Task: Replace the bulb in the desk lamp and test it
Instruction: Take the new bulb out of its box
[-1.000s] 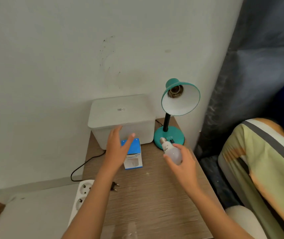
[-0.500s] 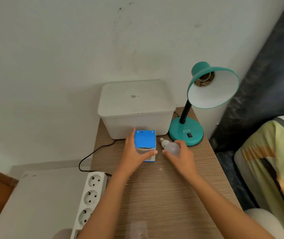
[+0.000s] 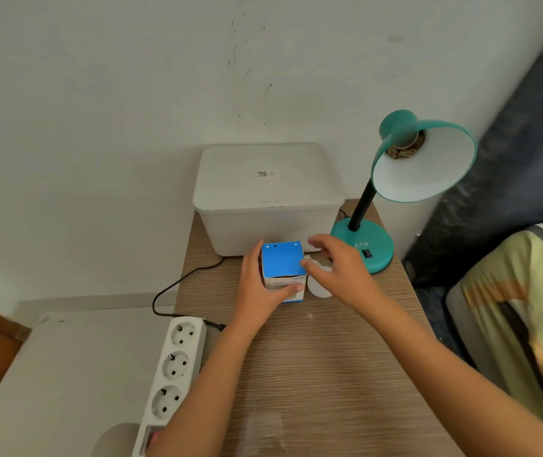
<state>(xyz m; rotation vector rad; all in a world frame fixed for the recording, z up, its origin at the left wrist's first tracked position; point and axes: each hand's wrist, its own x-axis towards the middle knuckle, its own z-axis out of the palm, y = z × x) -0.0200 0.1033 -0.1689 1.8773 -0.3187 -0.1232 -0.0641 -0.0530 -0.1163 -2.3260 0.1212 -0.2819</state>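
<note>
The teal desk lamp [image 3: 364, 243] stands at the back right of the wooden table [image 3: 322, 367], its shade tilted towards me with the socket [image 3: 405, 148] empty. A blue and white bulb box [image 3: 282, 267] stands in front of the white container, and my left hand [image 3: 260, 291] grips it from the left and front. A white bulb [image 3: 320, 286] lies on the table right of the box, its screw base pointing away. My right hand [image 3: 342, 268] hovers over the bulb with fingers spread; its thumb is at the bulb's neck.
A lidded white plastic container [image 3: 268, 199] sits against the wall. A white power strip [image 3: 177, 367] lies at the table's left edge, with the lamp's black plug [image 3: 220, 325] loose beside it. A bed with a striped cover [image 3: 510, 308] is to the right.
My left hand reached the blue box and took hold of it. My right hand laid the bulb on the table beside the box and opened its fingers. The view shifted left and down.
</note>
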